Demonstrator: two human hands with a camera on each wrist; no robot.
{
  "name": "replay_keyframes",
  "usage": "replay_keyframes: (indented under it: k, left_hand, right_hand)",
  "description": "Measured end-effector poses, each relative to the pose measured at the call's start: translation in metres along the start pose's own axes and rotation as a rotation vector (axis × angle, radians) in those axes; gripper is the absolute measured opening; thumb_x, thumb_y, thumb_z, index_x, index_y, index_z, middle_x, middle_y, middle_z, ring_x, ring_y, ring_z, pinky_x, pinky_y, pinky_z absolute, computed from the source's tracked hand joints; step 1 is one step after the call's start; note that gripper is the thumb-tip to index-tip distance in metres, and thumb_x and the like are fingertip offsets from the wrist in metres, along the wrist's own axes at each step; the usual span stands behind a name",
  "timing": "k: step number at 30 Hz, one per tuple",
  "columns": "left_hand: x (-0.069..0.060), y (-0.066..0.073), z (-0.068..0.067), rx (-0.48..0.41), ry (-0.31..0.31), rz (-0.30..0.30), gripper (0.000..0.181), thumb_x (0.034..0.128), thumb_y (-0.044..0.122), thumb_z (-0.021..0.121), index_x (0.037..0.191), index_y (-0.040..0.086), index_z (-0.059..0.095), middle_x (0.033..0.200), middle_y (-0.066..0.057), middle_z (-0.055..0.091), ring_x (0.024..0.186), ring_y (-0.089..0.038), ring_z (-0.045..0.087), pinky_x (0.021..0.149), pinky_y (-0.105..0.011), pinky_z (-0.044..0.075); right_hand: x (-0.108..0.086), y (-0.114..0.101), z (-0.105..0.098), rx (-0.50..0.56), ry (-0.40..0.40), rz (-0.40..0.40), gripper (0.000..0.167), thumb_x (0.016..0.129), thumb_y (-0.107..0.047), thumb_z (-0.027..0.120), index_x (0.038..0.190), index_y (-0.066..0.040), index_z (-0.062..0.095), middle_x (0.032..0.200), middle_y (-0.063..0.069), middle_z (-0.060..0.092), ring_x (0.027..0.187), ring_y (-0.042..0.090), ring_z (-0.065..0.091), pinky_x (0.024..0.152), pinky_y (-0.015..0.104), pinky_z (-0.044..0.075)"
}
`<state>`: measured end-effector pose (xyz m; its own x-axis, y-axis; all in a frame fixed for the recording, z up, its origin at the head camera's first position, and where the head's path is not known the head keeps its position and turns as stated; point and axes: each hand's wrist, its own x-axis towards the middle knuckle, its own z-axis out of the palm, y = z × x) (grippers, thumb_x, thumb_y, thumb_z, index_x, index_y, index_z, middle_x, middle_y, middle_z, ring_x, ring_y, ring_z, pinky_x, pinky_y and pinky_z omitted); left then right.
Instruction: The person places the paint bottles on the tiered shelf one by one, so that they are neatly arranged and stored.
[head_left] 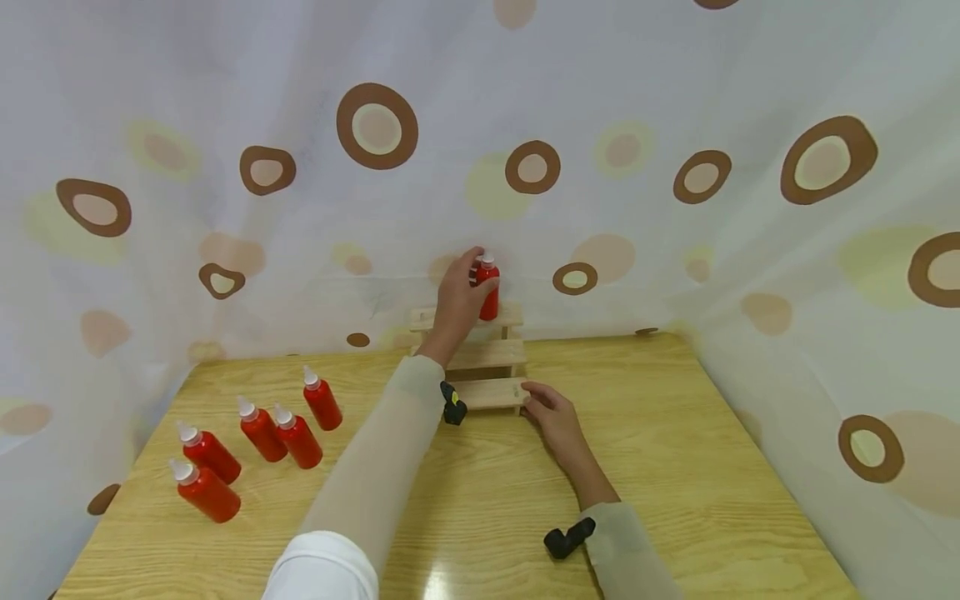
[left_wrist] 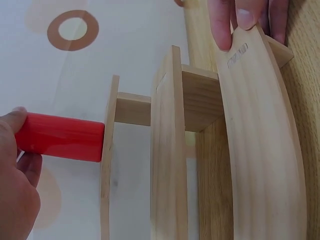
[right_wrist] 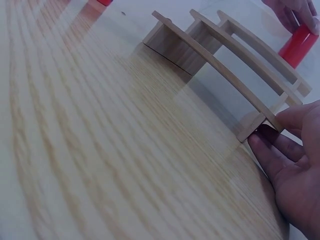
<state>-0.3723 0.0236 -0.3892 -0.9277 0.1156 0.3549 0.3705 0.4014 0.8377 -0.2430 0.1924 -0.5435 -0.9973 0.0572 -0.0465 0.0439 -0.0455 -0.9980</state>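
Nearest, at left, five red bottles (head_left: 210, 497) stand on the table (head_left: 450, 533). Beyond, the right hand (head_left: 558, 421) pinches one end of the three-tier wooden stand (head_left: 487, 354), apparently steadying it. Farthest, the left hand (head_left: 459, 296) grips another red bottle (head_left: 489, 309), upright, its base at the top tier. Placing this bottle seems the step in hand; the next move probably calls for a settled base, then gentle release. A small mark (left_wrist: 237, 55) on the lowest tier is unreadable; no brand shows.
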Motion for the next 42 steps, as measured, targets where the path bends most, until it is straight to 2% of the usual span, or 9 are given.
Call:
replay_keyframes:
  k: [16,23,28,31,34,38,42]
  left_hand:
    - [-0.002,-0.003,-0.005,0.009,0.023,-0.002,0.054,0.0977,0.02,0.068,0.148,0.019,0.047,0.136,-0.007,0.057,0.118,-0.024,0.055,0.101,-0.041,0.054]
    - [-0.003,-0.003,-0.006,0.006,0.012,-0.002,0.057,0.0978,0.019,0.068,0.15,0.019,0.044,0.138,-0.008,0.055,0.121,-0.024,0.054,0.104,-0.041,0.052]
    - [-0.01,0.001,-0.014,-0.01,0.009,-0.012,0.062,0.097,0.024,0.069,0.152,0.02,0.041,0.14,-0.007,0.053,0.121,-0.024,0.053,0.103,-0.039,0.052]
    - [-0.021,0.002,-0.025,-0.045,0.025,-0.011,0.062,0.0972,0.026,0.069,0.152,0.02,0.041,0.142,-0.007,0.052,0.121,-0.025,0.053,0.104,-0.039,0.051]
    - [-0.039,0.0,-0.035,-0.079,0.039,0.017,0.061,0.0974,0.025,0.068,0.152,0.017,0.041,0.142,-0.01,0.052,0.122,-0.029,0.053,0.106,-0.041,0.05]
    - [-0.071,-0.006,-0.047,-0.116,0.052,0.055,0.061,0.0965,0.021,0.069,0.151,0.014,0.043,0.139,-0.013,0.053,0.121,-0.032,0.054,0.106,-0.045,0.049]
    - [-0.109,-0.012,-0.064,-0.107,0.058,0.079,0.057,0.0971,0.022,0.069,0.149,0.018,0.046,0.133,-0.007,0.056,0.119,-0.026,0.056,0.104,-0.045,0.05]
  right_hand:
    - [0.0,0.0,0.003,-0.01,0.006,0.003,0.034,0.102,-0.007,0.057,0.135,0.001,0.06,0.13,0.021,0.058,0.107,0.014,0.062,0.089,0.021,0.056]
    - [0.0,0.0,0.002,-0.018,0.008,0.001,0.035,0.102,-0.008,0.058,0.135,0.001,0.06,0.131,0.022,0.058,0.108,0.017,0.062,0.087,0.02,0.056]
    - [0.0,0.001,0.001,-0.023,0.007,-0.004,0.035,0.102,-0.007,0.057,0.135,0.001,0.06,0.129,0.021,0.058,0.106,0.015,0.063,0.087,0.021,0.057]
    - [0.001,0.001,0.001,-0.029,0.004,-0.009,0.034,0.101,-0.007,0.057,0.135,0.001,0.06,0.128,0.019,0.058,0.104,0.012,0.063,0.088,0.021,0.057]
    - [0.002,0.002,0.0,-0.023,0.006,-0.014,0.034,0.101,-0.005,0.056,0.134,0.001,0.06,0.129,0.018,0.058,0.104,0.011,0.063,0.089,0.022,0.057]
    - [0.002,0.002,0.0,-0.028,0.008,-0.013,0.034,0.101,-0.005,0.056,0.135,0.001,0.06,0.13,0.019,0.058,0.105,0.01,0.063,0.089,0.022,0.057]
    - [0.002,0.002,-0.001,-0.029,0.001,-0.011,0.035,0.101,-0.007,0.056,0.135,0.001,0.059,0.13,0.019,0.058,0.105,0.011,0.063,0.089,0.022,0.057]
